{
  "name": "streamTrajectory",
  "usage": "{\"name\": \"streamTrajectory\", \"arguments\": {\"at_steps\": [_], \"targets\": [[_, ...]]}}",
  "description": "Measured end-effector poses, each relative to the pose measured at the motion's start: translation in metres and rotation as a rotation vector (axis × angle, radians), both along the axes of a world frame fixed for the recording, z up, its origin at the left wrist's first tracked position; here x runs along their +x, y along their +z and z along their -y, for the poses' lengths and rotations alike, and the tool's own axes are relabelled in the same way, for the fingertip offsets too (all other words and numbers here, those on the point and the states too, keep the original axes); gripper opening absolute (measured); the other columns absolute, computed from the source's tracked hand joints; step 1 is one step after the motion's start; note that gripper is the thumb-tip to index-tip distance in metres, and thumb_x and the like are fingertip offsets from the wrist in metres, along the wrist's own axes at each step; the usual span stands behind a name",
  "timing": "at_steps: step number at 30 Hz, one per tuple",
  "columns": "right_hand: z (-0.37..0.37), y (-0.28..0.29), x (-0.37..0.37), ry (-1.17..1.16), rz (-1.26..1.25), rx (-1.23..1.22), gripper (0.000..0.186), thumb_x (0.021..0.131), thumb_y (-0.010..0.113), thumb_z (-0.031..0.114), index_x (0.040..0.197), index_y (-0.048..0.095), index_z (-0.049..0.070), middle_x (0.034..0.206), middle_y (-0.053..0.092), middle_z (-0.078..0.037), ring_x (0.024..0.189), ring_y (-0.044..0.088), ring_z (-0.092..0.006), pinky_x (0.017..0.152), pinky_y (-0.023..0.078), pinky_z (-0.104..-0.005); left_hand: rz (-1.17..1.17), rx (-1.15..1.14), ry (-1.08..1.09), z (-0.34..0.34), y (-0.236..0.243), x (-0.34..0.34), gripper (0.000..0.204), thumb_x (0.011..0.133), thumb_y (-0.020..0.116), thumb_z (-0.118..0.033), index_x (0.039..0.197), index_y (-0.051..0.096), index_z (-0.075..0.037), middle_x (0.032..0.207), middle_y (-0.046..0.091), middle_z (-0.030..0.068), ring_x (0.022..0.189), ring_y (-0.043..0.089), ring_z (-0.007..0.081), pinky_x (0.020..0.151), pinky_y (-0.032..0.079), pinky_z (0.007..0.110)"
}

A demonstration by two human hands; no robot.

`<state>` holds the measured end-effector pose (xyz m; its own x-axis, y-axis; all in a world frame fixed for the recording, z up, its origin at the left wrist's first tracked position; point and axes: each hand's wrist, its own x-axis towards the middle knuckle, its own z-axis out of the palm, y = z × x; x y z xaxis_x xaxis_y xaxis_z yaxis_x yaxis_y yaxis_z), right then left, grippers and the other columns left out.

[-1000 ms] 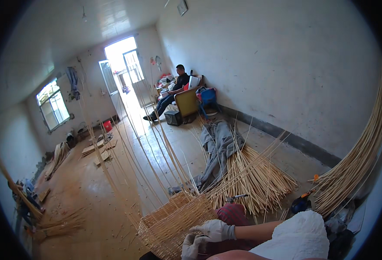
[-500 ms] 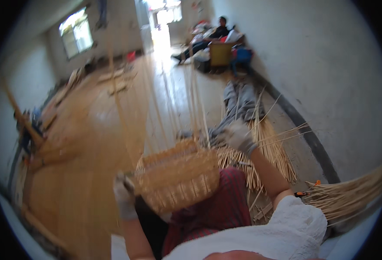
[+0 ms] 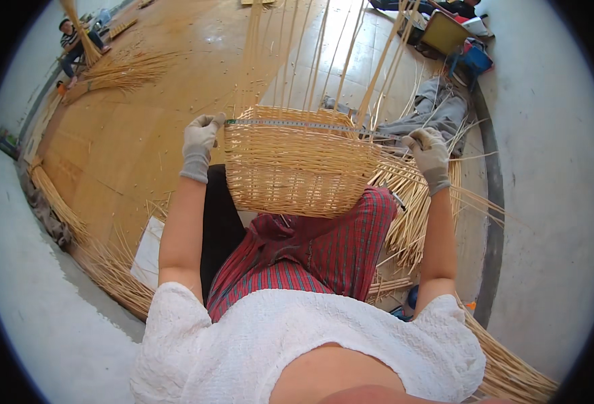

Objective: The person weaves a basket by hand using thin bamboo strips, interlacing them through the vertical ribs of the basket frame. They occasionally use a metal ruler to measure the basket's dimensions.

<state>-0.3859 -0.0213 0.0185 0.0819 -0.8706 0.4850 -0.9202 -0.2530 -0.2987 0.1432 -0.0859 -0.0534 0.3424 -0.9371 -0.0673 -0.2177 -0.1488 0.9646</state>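
Observation:
A woven wicker basket (image 3: 300,172) rests on my lap against my knees, with long upright stakes (image 3: 320,50) rising from its rim. A thin marked measuring tape (image 3: 297,124) runs across its side just below the rim, stretched from one hand to the other. My left hand (image 3: 202,140), in a pale work glove, pinches the tape at the basket's left upper corner. Beyond the right corner, my gloved right hand (image 3: 429,153) pinches the tape's other end, clear of the wicker. Red striped cloth (image 3: 310,262) covers my lap under the basket.
Loose wicker rods (image 3: 404,232) lie on the floor at my right, beside a grey cloth (image 3: 438,111). More bundles (image 3: 118,273) lie along the left wall. A blue stool (image 3: 475,60) stands far right. Another person (image 3: 74,47) sits far left among rods.
The view has tipped down toward my lap. My right hand has come down beside the basket's right corner, and the tape now shows drawn straight between both hands.

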Motion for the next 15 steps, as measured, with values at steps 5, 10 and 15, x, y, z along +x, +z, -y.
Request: {"name": "streamTrajectory", "arguments": {"at_steps": [5, 10, 15], "targets": [[-0.008, 0.001, -0.005, -0.017, -0.039, -0.026, 0.026, 0.086, 0.076, 0.034, 0.087, 0.071, 0.008, 0.085, 0.065, -0.011, 0.091, 0.063, -0.0323, 0.082, 0.048, -0.0434, 0.020, -0.072, -0.020, 0.013, -0.021, -0.003, 0.039, 0.083, 0.084, -0.043, 0.089, 0.076, -0.005, 0.074, 0.067, 0.0001, 0.053, 0.051, 0.0087, 0.048, 0.042, 0.027], [0.003, -0.021, -0.008, -0.081, -0.096, 0.123, 0.038, 0.087, 0.071, 0.049, 0.093, 0.072, 0.012, 0.092, 0.067, -0.011, 0.098, 0.064, -0.0320, 0.089, 0.049, -0.0421, 0.064, -0.120, 0.006, 0.005, -0.024, 0.010, 0.034, 0.085, 0.085, -0.037, 0.088, 0.075, -0.005, 0.076, 0.068, -0.0004, 0.056, 0.053, 0.0082, 0.048, 0.043, 0.026], [0.002, -0.029, -0.012, -0.164, -0.140, 0.279, 0.046, 0.090, 0.066, 0.056, 0.103, 0.073, 0.012, 0.100, 0.070, -0.013, 0.106, 0.065, -0.0326, 0.093, 0.049, -0.0428, 0.090, -0.131, 0.032, 0.008, -0.024, 0.001, 0.032, 0.085, 0.085, -0.034, 0.091, 0.074, -0.005, 0.078, 0.069, 0.0007, 0.056, 0.053, 0.0077, 0.048, 0.043, 0.023]]}}
